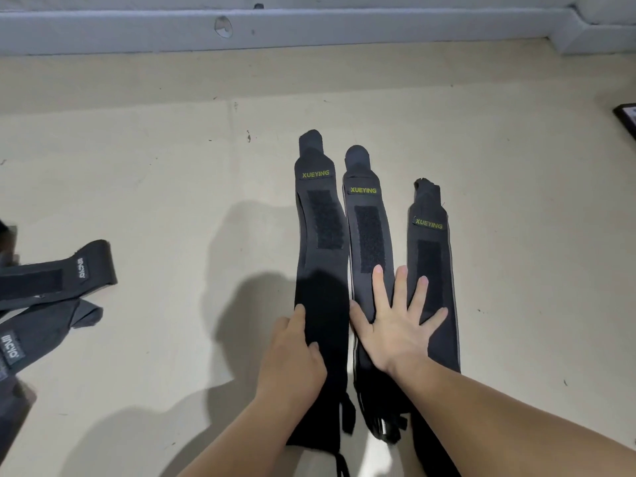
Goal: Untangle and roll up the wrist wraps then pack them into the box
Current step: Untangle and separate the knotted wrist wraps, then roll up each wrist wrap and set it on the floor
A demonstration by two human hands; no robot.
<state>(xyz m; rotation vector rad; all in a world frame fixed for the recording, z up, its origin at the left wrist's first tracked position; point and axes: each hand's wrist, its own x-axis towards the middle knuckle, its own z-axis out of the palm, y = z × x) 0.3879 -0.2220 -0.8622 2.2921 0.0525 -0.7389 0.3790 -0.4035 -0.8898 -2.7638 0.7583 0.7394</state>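
Note:
Three black wrist wraps with yellow-green labels lie flat side by side on the beige floor: the left wrap [321, 235], the middle wrap [368, 235] and the right wrap [432, 270]. My left hand [292, 356] holds the left wrap at its left edge, thumb on top of the fabric. My right hand [399, 325] lies flat with fingers spread, pressing on the middle and right wraps. The wraps' near ends, with thin loops, run under my forearms.
More black wraps with white labels [51, 280] lie tangled at the left edge. A dark flat object [627, 118] pokes in at the right edge. A grey wall base [309, 29] runs along the far side of the floor.

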